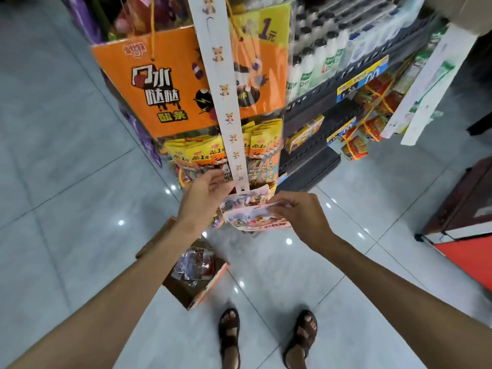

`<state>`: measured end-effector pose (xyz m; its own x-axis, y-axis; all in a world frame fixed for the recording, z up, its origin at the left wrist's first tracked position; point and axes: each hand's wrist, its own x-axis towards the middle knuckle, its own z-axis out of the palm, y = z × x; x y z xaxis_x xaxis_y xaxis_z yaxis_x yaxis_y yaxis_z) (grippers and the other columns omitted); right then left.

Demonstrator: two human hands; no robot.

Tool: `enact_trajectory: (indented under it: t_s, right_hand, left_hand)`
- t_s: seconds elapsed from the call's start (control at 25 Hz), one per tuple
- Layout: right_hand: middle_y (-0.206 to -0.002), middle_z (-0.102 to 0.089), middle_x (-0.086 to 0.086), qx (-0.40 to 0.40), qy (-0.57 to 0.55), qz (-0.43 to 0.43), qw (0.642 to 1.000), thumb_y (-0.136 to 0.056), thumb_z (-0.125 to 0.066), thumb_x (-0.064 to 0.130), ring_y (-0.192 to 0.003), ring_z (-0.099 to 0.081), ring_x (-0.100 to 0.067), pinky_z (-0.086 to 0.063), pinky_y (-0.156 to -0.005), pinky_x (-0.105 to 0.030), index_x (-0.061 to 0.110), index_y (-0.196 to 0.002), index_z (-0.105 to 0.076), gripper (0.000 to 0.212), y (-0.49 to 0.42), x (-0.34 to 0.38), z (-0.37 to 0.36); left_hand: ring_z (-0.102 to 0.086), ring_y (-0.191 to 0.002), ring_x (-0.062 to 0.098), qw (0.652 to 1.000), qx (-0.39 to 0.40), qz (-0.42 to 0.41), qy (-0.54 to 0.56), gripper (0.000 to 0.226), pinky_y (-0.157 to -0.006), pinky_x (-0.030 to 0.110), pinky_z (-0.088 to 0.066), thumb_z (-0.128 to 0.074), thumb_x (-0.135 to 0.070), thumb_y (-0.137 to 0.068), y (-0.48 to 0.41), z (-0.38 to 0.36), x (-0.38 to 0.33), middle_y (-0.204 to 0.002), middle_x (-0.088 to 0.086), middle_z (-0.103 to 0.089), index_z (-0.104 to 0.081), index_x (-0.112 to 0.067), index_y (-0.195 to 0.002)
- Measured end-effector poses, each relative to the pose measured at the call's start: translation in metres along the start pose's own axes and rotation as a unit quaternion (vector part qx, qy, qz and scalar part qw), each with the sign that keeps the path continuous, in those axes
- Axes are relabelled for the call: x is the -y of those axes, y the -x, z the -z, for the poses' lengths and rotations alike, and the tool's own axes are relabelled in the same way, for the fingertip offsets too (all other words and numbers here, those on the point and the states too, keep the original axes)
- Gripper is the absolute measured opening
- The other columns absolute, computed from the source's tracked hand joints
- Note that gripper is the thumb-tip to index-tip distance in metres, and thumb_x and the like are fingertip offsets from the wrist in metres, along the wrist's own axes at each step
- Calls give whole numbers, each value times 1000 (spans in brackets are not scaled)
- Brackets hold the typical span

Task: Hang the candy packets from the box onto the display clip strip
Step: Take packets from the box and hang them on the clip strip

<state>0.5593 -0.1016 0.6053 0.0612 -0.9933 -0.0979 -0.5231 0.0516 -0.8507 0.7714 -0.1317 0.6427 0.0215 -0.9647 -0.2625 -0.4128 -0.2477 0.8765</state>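
A white clip strip [223,83] printed with small animal figures hangs down the middle of the view. At its lower end hang colourful candy packets [246,199]. My left hand [205,198] holds the strip's bottom end beside the packets. My right hand [300,211] pinches the top edge of the front candy packet [255,218] just below the strip's end. On the floor below stands an open cardboard box [205,291] with several clear-wrapped candy packets [194,265] inside.
An orange display carton [159,86] with yellow snack packs [197,155] hangs behind the strip. A dark shelf rack [319,107] with bottles and boxed goods stands to the right. A red-and-brown counter [463,209] is at far right. Grey tiled floor lies around my sandalled feet.
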Motion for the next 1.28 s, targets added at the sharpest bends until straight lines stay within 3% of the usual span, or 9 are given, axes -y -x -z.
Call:
enact_trajectory:
  t_s: [0.2,0.32,0.4,0.52,0.6,0.72,0.8,0.96,1.28]
  right_hand:
    - [-91,-76,-1,43,8,9,999,-80,-74,13,-82,-68,-12,-56,-71,-33,16,-94,-77,15,-31,-27,-2]
    - [-91,-76,1,44,7,6,999,-81,-73,15,-82,-67,-9,-56,-69,-33,18,-95,-77,15,-39,-32,1]
    - [-92,-76,2,47,7,-1,999,-82,-72,15,-81,-66,-6,-55,-66,-22,19,-96,-77,15,-40,-34,0]
    - [-92,-76,4,68,-15,-14,997,-83,-71,11,-78,-64,0,-49,-62,-10,19,-98,-77,18,-33,-31,-3]
    - [-95,-76,4,84,-27,-27,996,-83,-71,12,-80,-65,-1,-51,-64,-13,19,-99,-77,18,-28,-30,-6]
    - [-99,-76,-1,95,-27,-38,994,-85,-70,17,-85,-67,-12,-57,-69,-24,17,-101,-76,18,-24,-30,-11]
    - [-98,-76,-2,96,-20,-48,994,-85,-70,20,-84,-67,-14,-58,-69,-30,16,-100,-76,17,-23,-30,-16]
    - [-96,-74,-1,93,-45,-70,992,-85,-70,23,-87,-67,-17,-59,-72,-40,17,-97,-73,14,-28,-27,-23]
    - [-98,-73,-3,57,2,-49,997,-84,-71,30,-89,-66,-15,-53,-63,-27,22,-86,-59,14,-43,-23,-36]
  left_hand:
    - [-67,-100,13,996,-91,6,5,30,-92,37,-55,-68,-24,-84,-27,-40,11,-112,-1,-72,-65,-14,-112]
    - [-67,-97,11,994,-106,-3,-16,27,-83,24,-56,-68,-19,-85,-32,-48,18,-113,-1,-71,-67,-12,-111]
    - [-67,-98,12,995,-84,-10,-46,24,-82,22,-55,-66,-17,-87,-36,-46,24,-117,0,-70,-69,-11,-110]
    - [-67,-101,13,999,-24,-2,-43,24,-92,37,-54,-64,-12,-88,-41,-38,28,-122,4,-67,-70,-9,-112]
    - [-66,-102,13,999,18,2,-41,27,-90,37,-54,-63,-10,-89,-41,-35,25,-125,3,-66,-68,-9,-116]
    - [-62,-102,11,997,59,0,-55,32,-75,16,-56,-58,-12,-92,-38,-33,24,-133,2,-60,-62,-7,-124]
    - [-61,-102,13,993,77,-7,-84,33,-70,13,-55,-54,-15,-95,-37,-32,23,-135,2,-58,-58,-7,-127]
    - [-56,-122,21,991,95,-9,-99,32,-100,42,-49,-52,-18,-96,-40,-33,26,-138,4,-56,-57,-8,-126]
    - [-49,-130,21,991,100,-2,-86,35,-109,41,-40,-50,-16,-97,-36,-36,24,-142,5,-52,-54,-7,-130]
